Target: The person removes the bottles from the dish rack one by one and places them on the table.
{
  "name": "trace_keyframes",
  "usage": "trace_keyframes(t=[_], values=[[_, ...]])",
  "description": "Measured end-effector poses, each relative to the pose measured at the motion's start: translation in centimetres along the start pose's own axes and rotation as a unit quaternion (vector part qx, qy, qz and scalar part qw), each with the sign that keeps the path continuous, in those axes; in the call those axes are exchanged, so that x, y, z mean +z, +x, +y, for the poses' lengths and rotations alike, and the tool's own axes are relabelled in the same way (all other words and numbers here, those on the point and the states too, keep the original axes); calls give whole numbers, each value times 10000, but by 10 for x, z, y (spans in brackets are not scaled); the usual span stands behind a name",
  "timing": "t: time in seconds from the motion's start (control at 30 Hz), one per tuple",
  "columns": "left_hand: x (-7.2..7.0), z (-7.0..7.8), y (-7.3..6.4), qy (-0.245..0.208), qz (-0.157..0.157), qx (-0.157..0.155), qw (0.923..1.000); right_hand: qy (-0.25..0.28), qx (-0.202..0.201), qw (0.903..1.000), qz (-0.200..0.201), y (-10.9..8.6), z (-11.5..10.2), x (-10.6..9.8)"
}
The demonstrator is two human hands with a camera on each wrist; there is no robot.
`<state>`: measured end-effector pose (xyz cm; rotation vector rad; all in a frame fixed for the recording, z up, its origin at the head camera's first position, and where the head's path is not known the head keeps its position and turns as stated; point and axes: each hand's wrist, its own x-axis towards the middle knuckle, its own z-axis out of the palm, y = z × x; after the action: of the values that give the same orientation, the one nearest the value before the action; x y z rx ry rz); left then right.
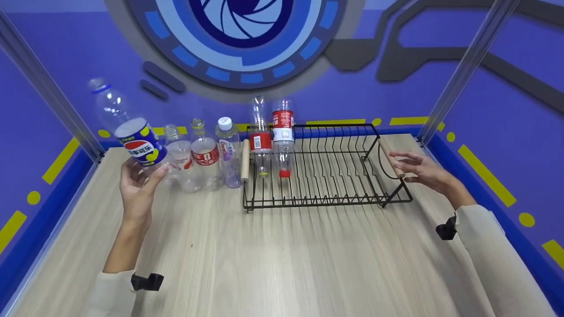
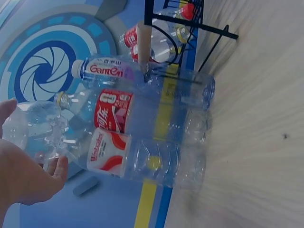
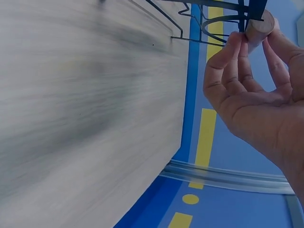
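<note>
My left hand (image 1: 139, 193) grips the lower end of a clear plastic Pepsi bottle (image 1: 142, 143) with a blue label. The bottle is held up off the table, tilted with its neck up and to the left; its clear base (image 2: 31, 126) shows in the left wrist view. On the right, my right hand (image 1: 427, 174) holds the wooden handle (image 1: 390, 156) of a black wire dish rack (image 1: 326, 204) between fingers and thumb. Two empty bottles stand cap-down in the rack's left end, one with a red-and-white label (image 1: 283, 119) and one with a red label (image 1: 260, 141).
Left of the rack, three empty bottles stand upright in a row: a white-capped Ganten bottle (image 1: 228, 154), a red-labelled cola bottle (image 1: 205, 154) and a Wahaha bottle (image 1: 183, 160). Purple panels (image 1: 396, 97) wall in the wood-grain table (image 1: 282, 264) at the back and sides.
</note>
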<state>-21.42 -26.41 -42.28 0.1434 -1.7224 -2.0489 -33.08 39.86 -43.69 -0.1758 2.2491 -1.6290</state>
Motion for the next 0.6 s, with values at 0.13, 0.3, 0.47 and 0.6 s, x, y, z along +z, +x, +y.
trace_keyframes(t=[0.13, 0.3, 0.47, 0.6], values=[[-10, -5, 8, 276, 335, -367, 9984, -227, -38, 9997, 20, -1, -1, -1], [-20, -14, 23, 641, 560, -849, 9927, -319, -23, 9994, 110, -4, -2, -3], [-34, -29, 33, 970, 846, -1211, 9843, -213, -32, 9997, 145, -3, 0, -1], [-45, -46, 38, 1212, 1029, -1375, 9776, -181, -3, 9998, 130, 0, 4, 3]])
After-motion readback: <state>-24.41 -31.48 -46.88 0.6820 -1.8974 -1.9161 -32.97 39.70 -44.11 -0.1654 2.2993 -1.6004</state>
